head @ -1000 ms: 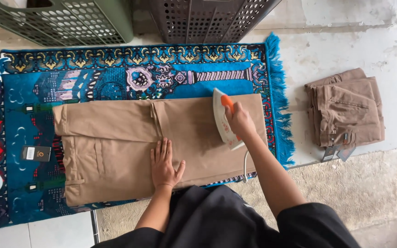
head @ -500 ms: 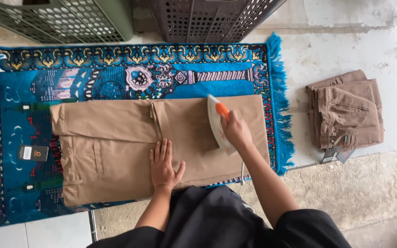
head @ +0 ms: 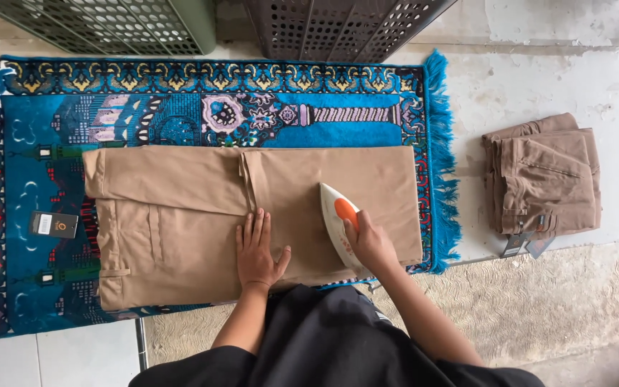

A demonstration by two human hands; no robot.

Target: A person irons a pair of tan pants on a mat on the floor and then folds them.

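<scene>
A blue patterned prayer rug [head: 180,115] with a fringed right edge lies flat on the pale floor [head: 539,79], and on it a pair of tan trousers [head: 180,215] is spread out, folded into a broad rectangle. Beyond the rug's far edge stand two perforated plastic baskets, a green one [head: 109,25] on the left and a dark one [head: 338,25] beside it. To the right, well apart from the rug, a stack of folded tan garments [head: 542,183] sits on the floor with tags at its near corner. The left hand [head: 258,251] lies open, palm down, fingers spread flat on the trousers near their middle. The right hand [head: 370,244] is closed around the handle of a white and orange clothes iron [head: 339,218], which rests on the trousers' right part. A small dark tag [head: 53,224] lies on the rug, left of the trousers.
</scene>
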